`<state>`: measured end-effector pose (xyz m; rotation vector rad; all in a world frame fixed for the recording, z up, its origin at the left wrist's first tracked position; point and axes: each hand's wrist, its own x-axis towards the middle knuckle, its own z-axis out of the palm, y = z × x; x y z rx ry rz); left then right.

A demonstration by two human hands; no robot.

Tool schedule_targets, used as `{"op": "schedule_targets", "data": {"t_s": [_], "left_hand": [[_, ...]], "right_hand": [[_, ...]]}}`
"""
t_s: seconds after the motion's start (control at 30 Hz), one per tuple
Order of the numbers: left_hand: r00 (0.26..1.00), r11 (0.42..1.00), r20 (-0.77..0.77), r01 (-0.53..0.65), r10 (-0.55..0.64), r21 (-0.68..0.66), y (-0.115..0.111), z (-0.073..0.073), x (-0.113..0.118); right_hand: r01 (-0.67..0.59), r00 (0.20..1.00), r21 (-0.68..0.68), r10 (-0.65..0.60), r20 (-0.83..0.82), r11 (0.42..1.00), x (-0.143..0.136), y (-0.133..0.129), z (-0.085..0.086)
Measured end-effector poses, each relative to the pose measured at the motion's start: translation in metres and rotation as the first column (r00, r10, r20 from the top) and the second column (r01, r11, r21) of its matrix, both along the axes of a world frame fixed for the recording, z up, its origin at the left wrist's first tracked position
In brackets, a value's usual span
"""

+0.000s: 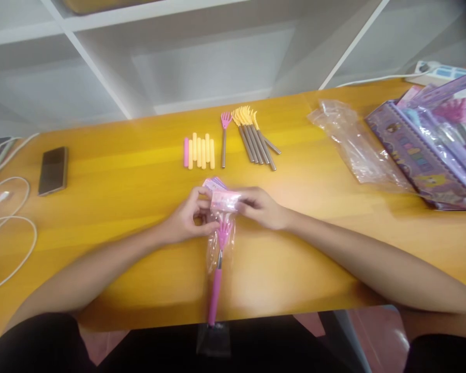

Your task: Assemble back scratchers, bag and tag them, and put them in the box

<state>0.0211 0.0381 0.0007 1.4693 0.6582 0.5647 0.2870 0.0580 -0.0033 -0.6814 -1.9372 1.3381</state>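
A pink back scratcher (215,295) with a hand-shaped head lies inside a long clear plastic bag (213,343), whose lower end reaches past the table's front edge. At the bag's top is a pink printed card (225,201). My left hand (190,217) is closed on the left side of the bag's top, thumb low near the scratcher's head. With fingers pinched, my right hand (262,208) grips the card's right end. Purple printed cards (216,182) show just behind, partly hidden by the pink one.
Behind my hands lie yellow handle sleeves (199,151), a pink sleeve (186,152), a pink-headed metal scratcher (223,147) and several yellow-headed scratchers (252,137). Empty plastic bags (353,142) and a purple display box (411,150) are right. A phone (53,171) and white cables (33,228) are left.
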Motion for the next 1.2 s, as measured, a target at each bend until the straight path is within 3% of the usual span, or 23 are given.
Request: {"op": "schedule_targets", "data": {"t_s": [0.1,0.17,0.3,0.4,0.5,0.6,0.7,0.77,0.87,0.93,0.97,1.03,1.07,1.1,1.13,1.2], "left_hand": [[0.999,1.0,-0.038,0.004,-0.004,0.006,-0.003,0.001,0.001],[1.0,1.0,-0.022,-0.004,0.004,0.0,-0.003,-0.001,0.0],[0.998,0.999,0.066,0.0,0.004,-0.05,0.005,-0.008,-0.003],[0.986,0.994,0.128,-0.107,0.106,-0.005,0.012,-0.01,-0.004],[0.959,0.97,0.161,-0.241,0.235,0.02,0.017,-0.007,-0.004],[0.955,0.974,0.194,-0.223,0.225,-0.032,0.02,-0.003,-0.005],[0.95,0.982,0.252,-0.16,0.182,-0.104,0.023,-0.002,-0.007],[0.95,0.981,0.26,-0.145,0.175,-0.129,0.026,-0.002,-0.007],[0.965,0.98,0.21,-0.126,0.157,-0.154,0.028,-0.004,-0.007],[0.974,0.98,0.17,-0.125,0.151,-0.152,0.028,-0.006,-0.007],[0.976,0.981,0.156,-0.128,0.151,-0.144,0.028,-0.006,-0.008],[0.981,0.985,0.135,-0.124,0.139,-0.119,0.028,-0.008,-0.008],[0.984,0.988,0.125,-0.117,0.129,-0.098,0.028,-0.008,-0.009],[0.986,0.991,0.116,-0.109,0.118,-0.075,0.028,-0.009,-0.009],[0.988,0.993,0.106,-0.104,0.109,-0.052,0.028,-0.009,-0.009],[0.992,0.995,0.087,-0.095,0.096,-0.016,0.029,-0.009,-0.009]], "right_hand": [[0.128,0.987,-0.163,-0.142,-0.077,0.978,0.0,0.0,-0.001],[0.139,0.985,-0.209,-0.156,-0.07,0.968,0.0,0.0,0.0],[0.065,0.998,-0.139,-0.063,0.02,0.988,-0.002,-0.006,0.007],[-0.071,0.989,-0.098,0.083,0.124,0.993,-0.007,-0.02,0.013],[-0.131,0.975,-0.197,0.163,0.154,0.972,-0.017,-0.036,0.017],[-0.158,0.982,-0.306,0.183,0.054,0.939,-0.019,-0.035,0.022],[-0.049,0.998,-0.275,0.055,0.016,0.96,0.002,-0.005,0.037],[0.192,0.981,-0.215,-0.181,0.071,0.957,0.034,0.025,0.054],[0.549,0.831,-0.086,-0.533,0.162,0.831,0.104,0.067,0.088],[0.723,0.684,-0.001,-0.714,0.15,0.691,0.156,0.085,0.112],[0.799,0.588,0.015,-0.786,0.189,0.601,0.181,0.089,0.123],[0.928,0.317,0.106,-0.905,0.282,0.358,0.225,0.089,0.139],[0.956,0.115,0.215,-0.929,0.351,0.199,0.243,0.085,0.144],[0.944,-0.061,0.316,-0.896,0.439,0.091,0.259,0.08,0.146],[0.932,-0.157,0.36,-0.853,0.497,0.037,0.271,0.074,0.147],[0.929,-0.216,0.369,-0.765,0.606,0.03,0.289,0.062,0.144]]}}
